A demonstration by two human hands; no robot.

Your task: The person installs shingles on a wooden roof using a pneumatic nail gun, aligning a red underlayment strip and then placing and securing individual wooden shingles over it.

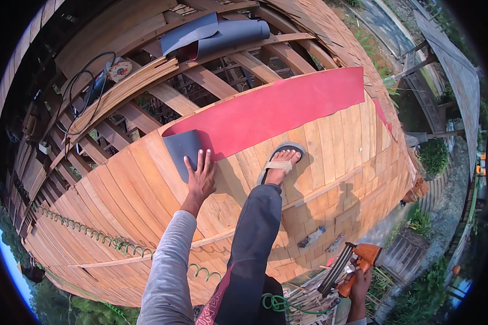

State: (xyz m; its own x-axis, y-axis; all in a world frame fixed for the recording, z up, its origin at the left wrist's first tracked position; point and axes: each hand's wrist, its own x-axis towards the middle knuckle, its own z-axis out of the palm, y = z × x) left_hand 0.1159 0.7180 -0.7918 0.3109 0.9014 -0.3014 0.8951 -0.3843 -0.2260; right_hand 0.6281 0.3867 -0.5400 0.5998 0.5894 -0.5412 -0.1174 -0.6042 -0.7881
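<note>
A long red membrane sheet point(287, 105) lies along the upper edge of the wooden boards, its left end folded over to show a dark grey underside point(180, 151). My left hand point(202, 176) rests with fingers spread on that folded end, partly on the red face. Low at the right, my right hand point(359, 284) is wrapped round the handle of an orange and black pneumatic nail gun point(358, 264), held away from the sheet. A green coiled air hose point(303, 310) runs toward the nail gun. My sandalled foot point(282, 162) stands on the boards just below the sheet.
Beyond the sheet, open rafters point(206, 81) have gaps between them. Across them lie a dark membrane roll point(233, 38), thin wood strips point(124, 95), a circular saw point(116, 70) and a black cable point(73, 103). Wooden shingles point(358, 216) cover the lower slope, which drops to the ground at right.
</note>
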